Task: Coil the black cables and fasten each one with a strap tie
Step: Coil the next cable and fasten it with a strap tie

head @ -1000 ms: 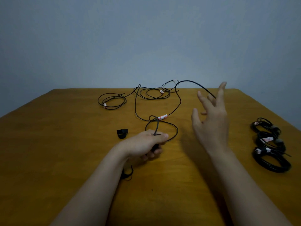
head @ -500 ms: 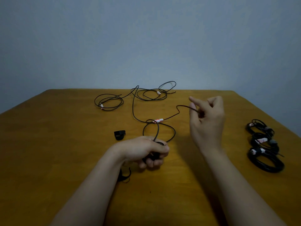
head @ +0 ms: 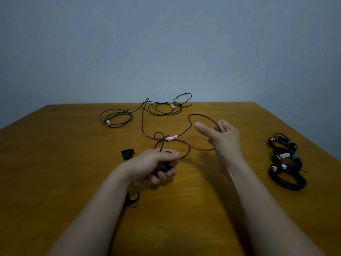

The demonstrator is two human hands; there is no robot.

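A long black cable (head: 188,153) with a white-and-red tag (head: 171,138) runs in loose loops across the middle of the wooden table (head: 55,163). My left hand (head: 156,165) grips a small bunch of its loops just above the table. My right hand (head: 224,138), raised to the right, curls its fingers round a further stretch of the same cable, thumb pointing left. A black strap tie (head: 127,153) stands left of my left hand. Another strap tie (head: 133,199) shows partly under my left forearm.
Two loose black cables lie at the back: one coil (head: 116,118) at the left, one tangle (head: 166,108) at the centre. Three coiled, tied cables (head: 286,161) are lined up near the table's right edge. A grey wall rises behind the table.
My right hand, open a second ago, closed on the cable and pulled it down and toward me. The far loop has been drawn in from the back. My left hand stayed put.
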